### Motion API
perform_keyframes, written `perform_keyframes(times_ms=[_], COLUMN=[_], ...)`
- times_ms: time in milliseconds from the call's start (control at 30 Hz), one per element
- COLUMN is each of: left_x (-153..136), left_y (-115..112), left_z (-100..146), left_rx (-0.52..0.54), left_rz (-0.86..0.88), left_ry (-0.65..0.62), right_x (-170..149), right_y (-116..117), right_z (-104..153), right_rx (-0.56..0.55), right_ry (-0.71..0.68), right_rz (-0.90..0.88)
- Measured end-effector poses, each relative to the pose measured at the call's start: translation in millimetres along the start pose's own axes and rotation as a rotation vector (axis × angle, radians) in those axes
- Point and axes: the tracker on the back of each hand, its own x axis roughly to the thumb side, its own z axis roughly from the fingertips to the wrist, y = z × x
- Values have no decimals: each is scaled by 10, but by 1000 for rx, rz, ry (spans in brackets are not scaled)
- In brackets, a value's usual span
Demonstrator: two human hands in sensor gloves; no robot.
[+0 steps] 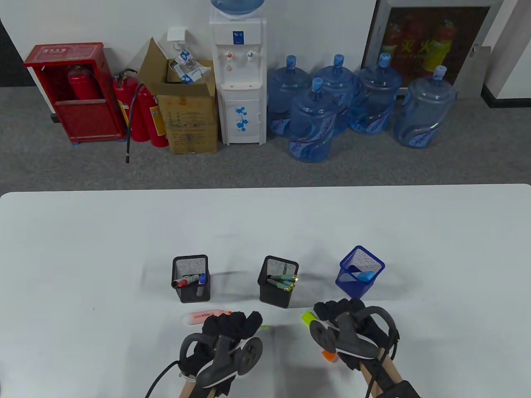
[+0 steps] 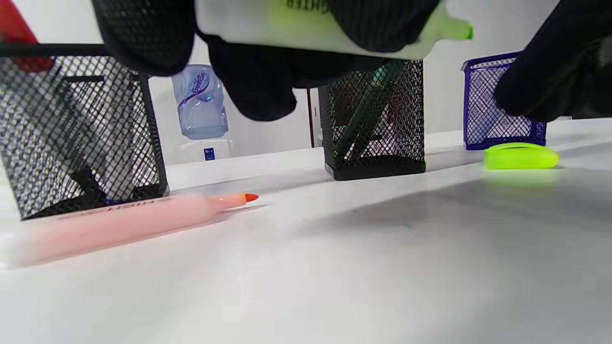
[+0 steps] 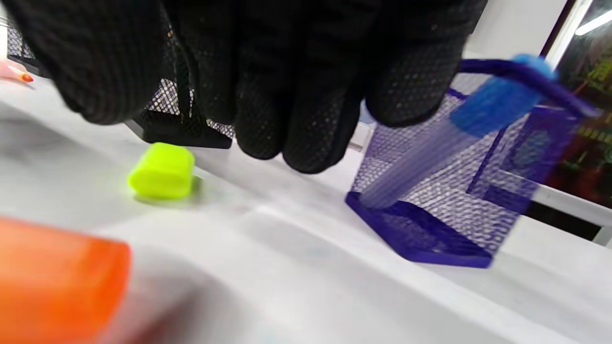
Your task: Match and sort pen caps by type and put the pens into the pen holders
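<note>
Table view: the pink highlighter (image 1: 206,317), printed "HIGH", lies before the left black holder (image 1: 191,278).

Left wrist view: the left hand (image 2: 267,57) curls round a green highlighter (image 2: 334,28).

Right wrist view: the right hand (image 3: 267,71) hovers with bent fingers, empty, above the green cap (image 3: 162,177).

On the white table (image 1: 83,248) stood 3 mesh pen holders: black w/ markers (image 1: 191,278), black w/ green pens (image 1: 278,281), blue w/ a blue pen (image 1: 360,271). L gloved hand (image 1: 228,331) was beside a pink highlighter (image 1: 203,317); R gloved hand (image 1: 348,321) near a yellow-green cap (image 1: 308,317) & an orange cap (image 1: 328,355).
</note>
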Motion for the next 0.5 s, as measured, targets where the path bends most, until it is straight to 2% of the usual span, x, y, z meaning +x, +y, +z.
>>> perform_keyframes(times_ms=[167,500], left_x=[-45,-70], left_y=[19,0], left_z=[48,33], left_rx=[17,3], left_rz=[14,27], left_ry=[2,7], right_x=[157,338], right_y=[52,115], right_z=[-159,-265], right_rx=[68,89], right_ry=[12,-5], right_rz=[18,53])
